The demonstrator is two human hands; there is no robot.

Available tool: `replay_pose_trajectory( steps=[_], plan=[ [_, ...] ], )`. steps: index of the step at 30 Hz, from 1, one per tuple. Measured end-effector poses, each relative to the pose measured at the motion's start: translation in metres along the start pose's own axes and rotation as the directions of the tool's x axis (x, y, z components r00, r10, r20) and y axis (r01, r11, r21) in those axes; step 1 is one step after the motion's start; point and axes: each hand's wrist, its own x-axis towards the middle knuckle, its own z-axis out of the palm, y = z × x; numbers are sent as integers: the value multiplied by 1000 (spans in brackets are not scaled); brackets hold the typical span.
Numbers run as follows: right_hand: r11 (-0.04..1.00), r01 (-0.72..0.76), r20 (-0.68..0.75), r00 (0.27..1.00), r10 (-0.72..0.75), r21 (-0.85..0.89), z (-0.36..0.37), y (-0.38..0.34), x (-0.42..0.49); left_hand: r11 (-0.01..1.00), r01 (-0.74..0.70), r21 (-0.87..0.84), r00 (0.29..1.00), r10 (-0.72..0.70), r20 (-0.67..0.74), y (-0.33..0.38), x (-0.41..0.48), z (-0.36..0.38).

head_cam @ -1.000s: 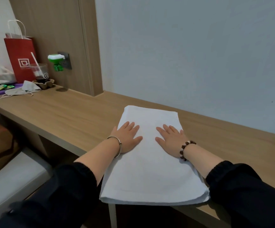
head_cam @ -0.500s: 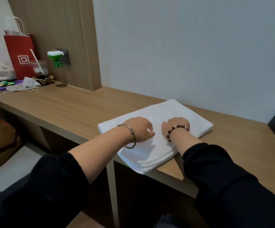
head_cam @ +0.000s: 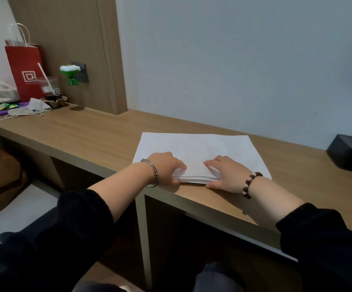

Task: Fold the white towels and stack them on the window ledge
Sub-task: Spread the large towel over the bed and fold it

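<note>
Lying flat on the wooden ledge [head_cam: 90,135], near its front edge and just out from the pale wall, the white towel [head_cam: 196,148] is folded into a neat rectangle. Several even layers show along its near side and the top is smooth. The left hand [head_cam: 166,169] and the right hand [head_cam: 223,173] both grasp that near edge, fingers curled over the top and thumbs low against the stacked layers. A thin metal bangle [head_cam: 153,172] circles the left wrist and a beaded bracelet [head_cam: 249,184] the right.

To the right, well apart from the towel, sits a black box [head_cam: 347,152] with something pale just showing at its top. Far along the ledge to the left, a clear plastic cup [head_cam: 49,87] stands in a cardboard holder [head_cam: 55,102], holding a straw and a little dark liquid. Behind it a red paper bag [head_cam: 24,70] with white handles stands upright, white paper poking from its mouth. The bag bears a white squared emblem and the cup a round mark; no words can be read on either. Beside them lie a cloth pouch [head_cam: 23,111] and small green packets [head_cam: 5,106].
</note>
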Motion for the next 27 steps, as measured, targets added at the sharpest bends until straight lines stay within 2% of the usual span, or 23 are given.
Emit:
replay_pose_trajectory(
  steps=[4, 9, 14, 20, 22, 27],
  plan=[
    [996, 4, -50, 999, -8, -85, -4, -1, 2, 999, 6, -48, 1000, -7, -30, -5, -7, -3],
    [981, 100, -86, 990, -115, -166, -7, -6, 4, 995, -48, -85, 997, 42, -68, -5, -19, -5],
    [993, 122, -62, 991, -122, 0, -21, -9, 6, 967, -37, -252, 998, 21, -64, -11, -25, -8],
    [974, 100, -49, 995, -91, 202, -26, -3, 12, 978, 15, -209, 999, -22, -28, -20, -18, -12],
    [967, 74, 8, 997, -78, 245, -29, 3, 8, 963, 42, -268, 999, -46, -9, -25, -16, -13],
    [972, 52, 172, 981, -93, 229, -31, 22, -3, 940, 53, -337, 997, -33, 64, -31, -15, -13]
  ],
)
